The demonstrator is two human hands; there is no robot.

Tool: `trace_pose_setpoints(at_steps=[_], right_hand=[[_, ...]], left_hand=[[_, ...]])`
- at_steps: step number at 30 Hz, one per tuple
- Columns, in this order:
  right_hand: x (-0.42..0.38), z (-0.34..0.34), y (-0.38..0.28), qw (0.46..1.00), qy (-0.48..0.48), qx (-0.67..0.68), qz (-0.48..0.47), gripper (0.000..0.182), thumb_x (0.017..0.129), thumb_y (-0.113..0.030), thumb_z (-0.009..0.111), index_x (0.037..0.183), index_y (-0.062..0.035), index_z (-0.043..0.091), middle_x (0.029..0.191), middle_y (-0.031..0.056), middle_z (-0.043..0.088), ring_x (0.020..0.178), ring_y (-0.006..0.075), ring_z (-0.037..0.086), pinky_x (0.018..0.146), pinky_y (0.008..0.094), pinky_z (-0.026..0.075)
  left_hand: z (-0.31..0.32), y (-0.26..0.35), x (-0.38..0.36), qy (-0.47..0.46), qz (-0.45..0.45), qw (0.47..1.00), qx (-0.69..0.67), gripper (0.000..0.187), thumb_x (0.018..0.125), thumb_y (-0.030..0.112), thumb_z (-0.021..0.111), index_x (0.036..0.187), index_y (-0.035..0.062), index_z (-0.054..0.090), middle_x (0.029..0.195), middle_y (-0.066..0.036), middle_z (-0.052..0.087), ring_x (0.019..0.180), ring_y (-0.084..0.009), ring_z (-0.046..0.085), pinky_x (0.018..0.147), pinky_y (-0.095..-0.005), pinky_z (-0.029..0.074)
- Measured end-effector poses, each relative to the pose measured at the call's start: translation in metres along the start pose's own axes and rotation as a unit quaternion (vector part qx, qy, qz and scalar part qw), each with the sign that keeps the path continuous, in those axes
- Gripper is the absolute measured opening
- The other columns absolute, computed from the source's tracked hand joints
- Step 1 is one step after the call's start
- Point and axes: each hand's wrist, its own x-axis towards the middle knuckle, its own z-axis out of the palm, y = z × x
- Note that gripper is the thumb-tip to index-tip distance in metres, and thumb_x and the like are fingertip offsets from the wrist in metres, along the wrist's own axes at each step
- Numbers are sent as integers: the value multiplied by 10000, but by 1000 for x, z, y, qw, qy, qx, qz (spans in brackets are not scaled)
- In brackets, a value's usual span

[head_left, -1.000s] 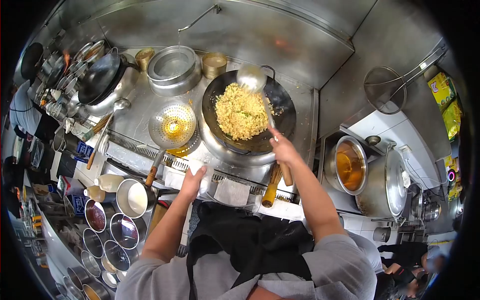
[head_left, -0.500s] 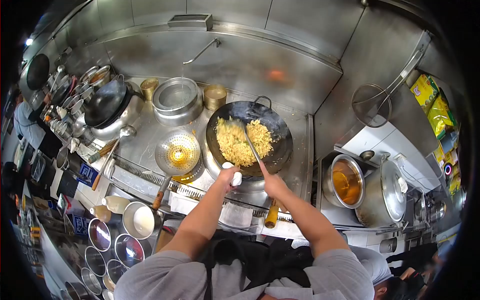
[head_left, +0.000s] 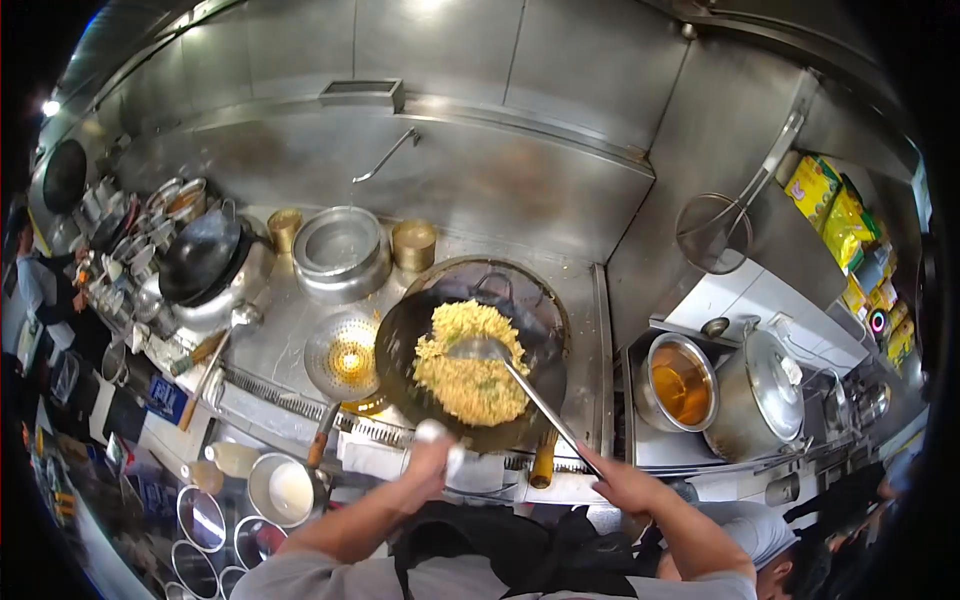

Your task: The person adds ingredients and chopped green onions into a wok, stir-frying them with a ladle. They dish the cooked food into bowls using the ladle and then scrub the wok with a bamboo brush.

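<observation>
Black metal marks the left end of the stove: a dark pan sits there, with another person standing farther left, beyond the crowded counter. Beside the pan, a long-handled scoop slants down to the counter's near edge. Nearer the body stands a steel bowl with something white in it. A round steel pot comes next, toward the back wall, and in front of it lies a perforated strainer. The left hand, slightly blurred, has its fingers closed on a white cloth at the near-left edge of the wok; whether it grips the rim I cannot tell. Yellow rice lies heaped inside the wok, and the ladle rests its head on that heap. To the right, the right hand has its fingers wrapped around the ladle's handle, well clear of the wok. A brush lies between the wok and this hand. Farther right are a bowl of amber liquid and a lidded pot.
</observation>
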Motion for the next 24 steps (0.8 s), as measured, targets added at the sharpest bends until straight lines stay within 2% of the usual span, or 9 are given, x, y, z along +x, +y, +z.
trace_pose_setpoints(at_steps=[1,4,11,14,17,20,22,23,24], right_hand=[[-16,-13,-31,985,-101,12,141,831,960,-182,553,1579,-370,32,1252,340,579,1076,486,613,986,523,457],[11,39,-5,993,-18,-21,111,813,950,-164,502,1571,-400,33,1071,307,664,943,483,656,905,542,498],[61,30,-14,979,107,-96,142,836,879,-115,545,1574,-343,140,976,333,656,885,478,655,817,572,497],[51,46,6,984,119,9,134,804,878,-65,560,1563,-329,232,1176,324,617,1049,476,623,941,502,488],[70,35,18,982,168,77,26,667,929,-96,549,1534,-266,327,1322,258,568,1167,439,580,990,438,474],[68,9,9,978,203,13,-34,580,973,-42,472,1525,-199,389,1167,184,682,974,307,695,854,344,544],[43,-33,-47,920,145,341,130,549,1002,-51,428,1519,-235,406,789,51,603,592,153,594,568,267,523],[46,-31,-48,909,190,364,76,548,1021,-65,396,1530,-270,379,653,-34,392,460,47,367,421,201,386],[53,-26,-44,910,186,364,75,548,1021,-65,396,1530,-270,379,653,-34,392,460,47,367,421,201,386]], left_hand=[[3,-4,42,-19,-15,999,-28,229,921,45,591,1148,14,584,998,-116,663,833,-243,675,677,-389,565],[24,-12,128,-28,-79,996,20,112,894,87,621,974,17,586,732,-82,626,565,-235,603,489,-412,499],[-33,-31,45,-44,12,999,23,394,820,-81,544,1199,27,538,1097,-106,629,982,-235,641,850,-388,533],[0,-13,117,-8,-5,999,-38,72,875,46,604,943,23,615,789,-70,639,641,-218,643,537,-372,521],[-5,-30,190,-39,-64,995,73,219,929,290,651,858,86,611,671,-47,612,501,-204,568,424,-375,426],[-46,-15,137,-105,-15,992,71,284,953,335,638,1084,86,605,897,-44,661,733,-182,633,624,-351,510],[-89,-6,95,-93,69,985,124,449,880,287,722,1223,51,553,1073,-72,629,952,-200,613,850,-354,500],[-118,-13,88,-78,86,980,159,528,825,243,754,1258,41,530,1115,-104,613,1012,-241,598,915,-379,478],[-146,-22,85,-63,105,974,191,617,769,200,787,1292,31,507,1158,-137,596,1072,-283,582,979,-405,455]])
